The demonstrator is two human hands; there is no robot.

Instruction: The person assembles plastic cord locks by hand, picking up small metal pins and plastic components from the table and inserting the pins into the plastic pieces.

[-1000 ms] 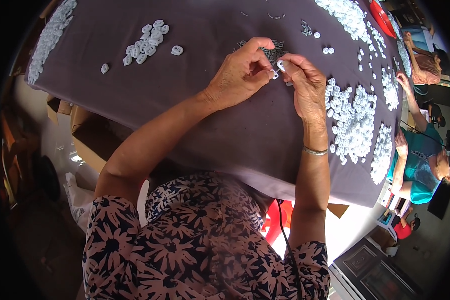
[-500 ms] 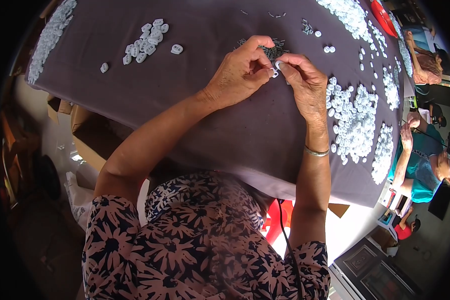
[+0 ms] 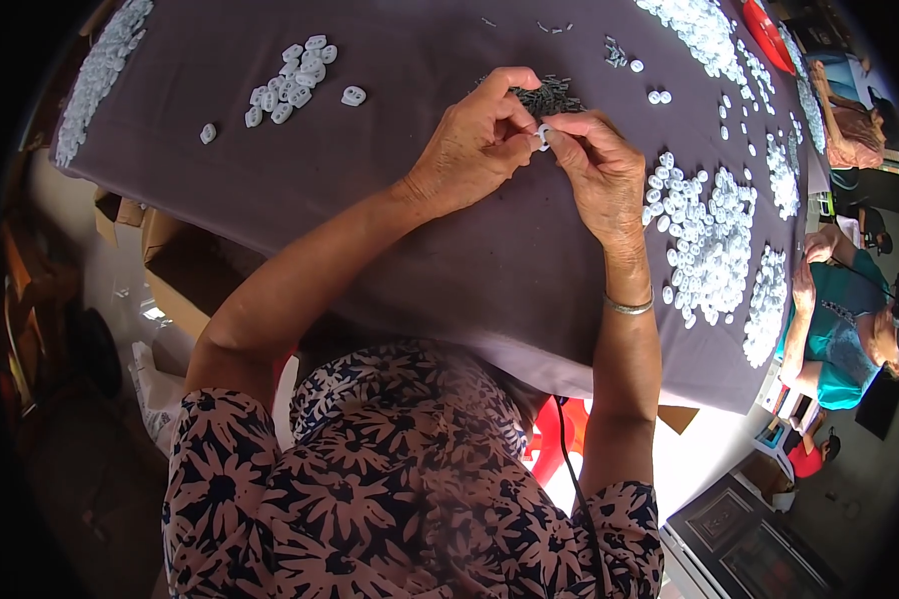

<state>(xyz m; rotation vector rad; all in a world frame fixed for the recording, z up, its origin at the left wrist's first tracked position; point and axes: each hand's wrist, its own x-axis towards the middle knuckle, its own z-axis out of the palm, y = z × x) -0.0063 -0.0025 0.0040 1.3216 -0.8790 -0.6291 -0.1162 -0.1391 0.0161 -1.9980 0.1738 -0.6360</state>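
Observation:
My left hand [image 3: 476,142] and my right hand [image 3: 606,178] meet over the table, thumbs and fingertips pinched together. Between them is a small white plastic piece [image 3: 543,137], which looks like part of a cord lock; the fingertips cover much of it. Just beyond my hands lies a heap of tiny dark metal pieces [image 3: 551,98], perhaps springs. To the right of my right wrist spreads a large pile of white plastic pieces [image 3: 714,245]. A smaller group of white oval pieces with holes [image 3: 295,85] sits to the far left of my left hand.
The dark tablecloth [image 3: 370,260] covers the table. More white pieces lie at the far left [image 3: 100,85] and far right [image 3: 694,35], near a red container [image 3: 767,38]. A cardboard box [image 3: 185,275] stands below the left edge. A person in teal [image 3: 839,329] sits to the right.
My right hand has moved slightly left and up, bringing its fingertips closer to my left hand around the white piece. The person in teal has shifted their hands a little.

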